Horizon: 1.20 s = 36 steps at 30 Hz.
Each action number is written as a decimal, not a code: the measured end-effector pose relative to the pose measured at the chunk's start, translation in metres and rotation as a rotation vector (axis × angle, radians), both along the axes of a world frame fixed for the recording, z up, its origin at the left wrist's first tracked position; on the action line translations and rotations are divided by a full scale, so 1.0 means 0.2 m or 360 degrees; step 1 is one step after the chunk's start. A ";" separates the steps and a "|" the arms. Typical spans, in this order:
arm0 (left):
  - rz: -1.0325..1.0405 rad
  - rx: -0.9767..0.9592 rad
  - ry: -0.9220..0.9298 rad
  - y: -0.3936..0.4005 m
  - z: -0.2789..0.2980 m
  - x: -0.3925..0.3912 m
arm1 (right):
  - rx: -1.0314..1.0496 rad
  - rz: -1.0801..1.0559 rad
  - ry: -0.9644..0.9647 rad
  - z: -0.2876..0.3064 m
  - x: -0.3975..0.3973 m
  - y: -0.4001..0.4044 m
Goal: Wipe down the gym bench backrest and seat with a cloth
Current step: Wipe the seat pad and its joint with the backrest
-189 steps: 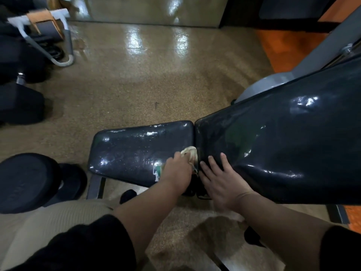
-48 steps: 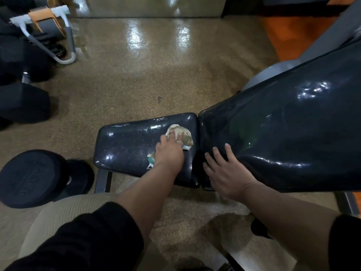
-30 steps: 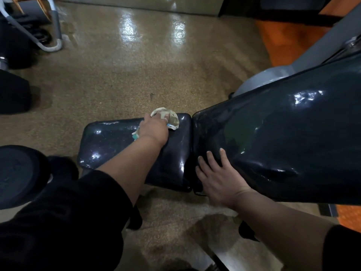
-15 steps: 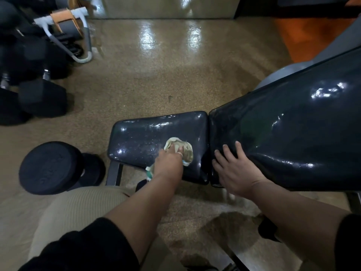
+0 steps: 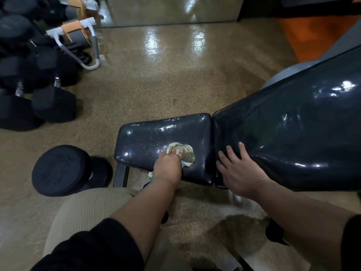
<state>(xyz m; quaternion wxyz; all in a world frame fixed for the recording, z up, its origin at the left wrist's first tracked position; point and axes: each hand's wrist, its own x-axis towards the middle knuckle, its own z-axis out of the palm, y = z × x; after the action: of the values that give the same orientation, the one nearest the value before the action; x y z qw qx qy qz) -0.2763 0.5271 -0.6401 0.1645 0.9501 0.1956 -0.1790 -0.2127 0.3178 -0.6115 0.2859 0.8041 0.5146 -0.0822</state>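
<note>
The black padded seat (image 5: 148, 137) of the gym bench lies flat in the middle of the view, glossy with reflections. To its right rises the tilted black backrest (image 5: 293, 130). My left hand (image 5: 168, 167) grips a crumpled pale cloth (image 5: 185, 153) and presses it on the seat's near right part. My right hand (image 5: 239, 170) rests flat, fingers spread, on the lower near edge of the backrest beside the gap between the pads.
A large black dumbbell (image 5: 58, 170) lies on the speckled floor left of the seat. More dumbbells (image 5: 52, 102) and a white-framed rack (image 5: 78, 36) stand at the far left. An orange mat (image 5: 312, 30) lies far right. My beige-clad knee (image 5: 84, 212) is below.
My left hand with the cloth has slid from the seat's far edge back to its near right part. My right hand has stayed on the backrest.
</note>
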 end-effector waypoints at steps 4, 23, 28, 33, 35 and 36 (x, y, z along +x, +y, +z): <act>0.0102 -0.0091 -0.0038 0.03 -0.05 0.07 | 0.0113 0.0013 0.0002 -0.03 0.00 -0.01; 0.0148 -0.0019 0.0032 0.24 -0.04 0.54 | 0.0100 0.0007 -0.0043 -0.04 -0.01 -0.01; 0.0156 -0.0061 0.0021 0.21 -0.04 0.44 | 0.0086 -0.0006 -0.0031 -0.04 -0.01 -0.01; 0.0051 0.0017 0.0031 0.19 -0.05 0.22 | 0.0084 -0.0023 -0.0009 -0.02 -0.01 0.01; -0.0061 0.0088 0.0040 0.17 -0.02 0.14 | 0.0103 -0.0053 -0.0007 -0.02 -0.01 0.01; -0.0114 0.0124 0.0052 0.16 -0.01 0.11 | 0.0119 -0.0068 -0.0003 -0.02 -0.01 0.01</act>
<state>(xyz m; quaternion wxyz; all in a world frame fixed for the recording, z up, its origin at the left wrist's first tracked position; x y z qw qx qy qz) -0.2550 0.5593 -0.6417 0.1177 0.9591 0.1709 -0.1924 -0.2153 0.3198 -0.6156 0.2545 0.8251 0.4998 -0.0683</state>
